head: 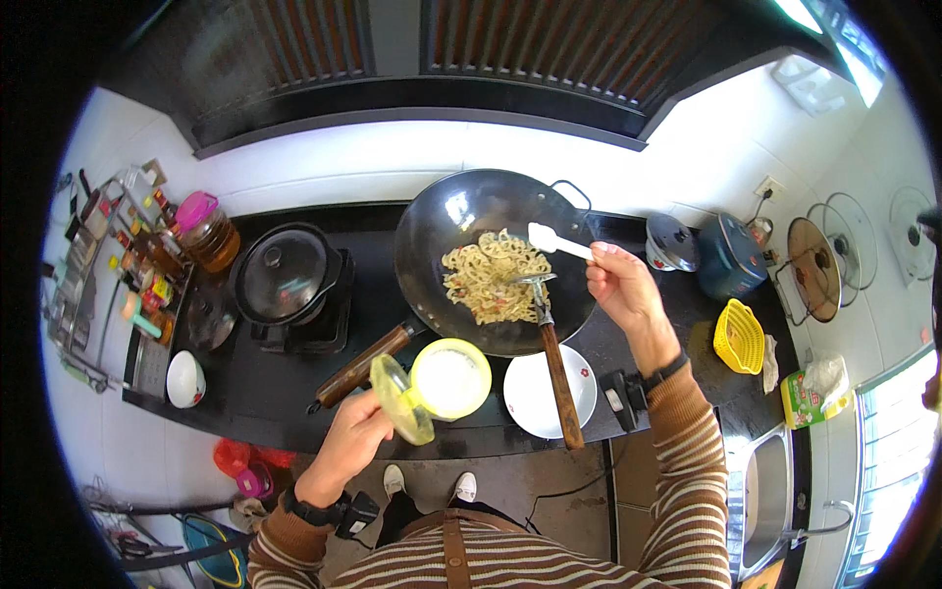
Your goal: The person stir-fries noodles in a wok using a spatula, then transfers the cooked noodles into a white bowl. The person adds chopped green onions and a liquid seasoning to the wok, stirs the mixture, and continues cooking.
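Note:
My left hand [352,436] holds a yellow-rimmed seasoning jar [483,355] by its side, its translucent hinged lid [401,408] flipped up. White granules [447,379] show inside. My right hand [625,287] grips a small white plastic spoon [559,241] by its handle, the bowl end above the right part of a black wok [508,199]. Sliced lotus root with small red and green bits [482,276] lies in the wok. A wooden-handled spatula [557,368] rests with its metal head among the slices; its handle crosses over a white bowl [530,401] at the counter's front.
To the left stand a lidded black pot [283,269] on a burner, a pink-lidded jar [210,239], several bottles [151,250] and a small bowl [185,379]. Rightward are a blue pot [728,258], a yellow basket [738,336] and a sink [765,493]. A range hood [412,96] overhangs the wok.

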Motion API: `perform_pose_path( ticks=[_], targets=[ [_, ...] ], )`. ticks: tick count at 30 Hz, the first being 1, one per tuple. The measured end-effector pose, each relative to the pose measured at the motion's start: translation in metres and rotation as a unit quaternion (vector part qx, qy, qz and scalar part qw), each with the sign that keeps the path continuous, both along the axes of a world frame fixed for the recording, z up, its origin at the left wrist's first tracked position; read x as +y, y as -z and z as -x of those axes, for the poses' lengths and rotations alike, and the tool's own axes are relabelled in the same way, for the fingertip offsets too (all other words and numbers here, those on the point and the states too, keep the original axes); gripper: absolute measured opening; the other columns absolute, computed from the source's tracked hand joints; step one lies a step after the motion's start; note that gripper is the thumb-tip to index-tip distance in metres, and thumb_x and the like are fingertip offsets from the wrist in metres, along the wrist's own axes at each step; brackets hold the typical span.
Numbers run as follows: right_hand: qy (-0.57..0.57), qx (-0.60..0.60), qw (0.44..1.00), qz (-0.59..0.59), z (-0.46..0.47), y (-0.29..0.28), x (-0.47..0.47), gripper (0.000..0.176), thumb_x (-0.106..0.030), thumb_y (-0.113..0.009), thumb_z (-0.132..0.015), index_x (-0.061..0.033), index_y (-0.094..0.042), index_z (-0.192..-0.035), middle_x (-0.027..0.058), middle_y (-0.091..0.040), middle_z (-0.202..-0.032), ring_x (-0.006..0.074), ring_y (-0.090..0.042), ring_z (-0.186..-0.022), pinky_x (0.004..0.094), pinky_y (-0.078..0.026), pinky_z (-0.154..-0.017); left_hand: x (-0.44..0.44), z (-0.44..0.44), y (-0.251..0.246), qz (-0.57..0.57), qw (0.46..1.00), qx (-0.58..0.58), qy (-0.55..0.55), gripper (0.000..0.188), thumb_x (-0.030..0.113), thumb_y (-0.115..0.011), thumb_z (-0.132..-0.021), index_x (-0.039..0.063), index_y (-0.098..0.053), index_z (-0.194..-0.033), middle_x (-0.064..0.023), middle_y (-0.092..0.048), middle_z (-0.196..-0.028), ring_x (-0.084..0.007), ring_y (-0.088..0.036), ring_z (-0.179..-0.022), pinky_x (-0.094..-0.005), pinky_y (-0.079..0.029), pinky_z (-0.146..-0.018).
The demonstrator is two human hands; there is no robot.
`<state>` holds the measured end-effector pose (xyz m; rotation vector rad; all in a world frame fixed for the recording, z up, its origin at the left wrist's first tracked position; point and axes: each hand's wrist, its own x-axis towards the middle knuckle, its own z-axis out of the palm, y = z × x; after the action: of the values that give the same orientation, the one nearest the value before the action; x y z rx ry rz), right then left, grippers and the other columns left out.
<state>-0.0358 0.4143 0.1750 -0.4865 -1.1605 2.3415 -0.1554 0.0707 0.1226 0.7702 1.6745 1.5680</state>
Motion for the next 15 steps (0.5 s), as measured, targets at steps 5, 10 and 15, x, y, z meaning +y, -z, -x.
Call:
perform_pose_path(
  ticks=[5,10,15],
  targets=[
    [-0.076,-0.141,0.91,-0.382,-0.004,-0.041,-0.077,0.003,-0.003,-0.06,-0.078,-0.0009,-0.062,-0.079,0.0028,-0.057,-0.063,0.0071,-0.049,-0.051,0.019,-0.04,-0.047,0.015,0.0,-0.005,-0.012,1.0,-0.013,0.024,0.014,0.013,-0.051,-0.084,0.0,-0.059,-0.085,0.0023,-0.053,-0.067,-0.0039,-0.044,-0.058,-0.02,-0.036,-0.051],
    [-0.105,-0.031,0.704,-0.702,-0.004,-0.045,-0.093,0.022,-0.005,-0.063,-0.073,-0.0022,-0.061,-0.095,0.0127,-0.058,-0.091,0.0236,-0.059,-0.067,0.0298,-0.049,-0.06,0.008,0.003,-0.008,-0.055,0.996,-0.073,0.014,0.016,0.015,-0.055,-0.084,0.0,-0.059,-0.091,-0.0002,-0.056,-0.073,-0.0054,-0.048,-0.06,-0.0229,-0.042,-0.058],
    [-0.28,-0.219,0.356,-0.864,-0.06,-0.016,-0.08,0.037,0.0,-0.062,-0.063,-0.011,-0.06,-0.098,0.0098,-0.048,-0.11,0.0228,-0.056,-0.081,0.0306,-0.051,-0.064,-0.039,0.017,-0.015,-0.089,0.979,-0.158,-0.09,0.024,0.013,-0.054,-0.084,-0.004,-0.054,-0.102,-0.0031,-0.054,-0.069,-0.0076,-0.049,-0.055,-0.036,-0.054,-0.069]
  ],
)
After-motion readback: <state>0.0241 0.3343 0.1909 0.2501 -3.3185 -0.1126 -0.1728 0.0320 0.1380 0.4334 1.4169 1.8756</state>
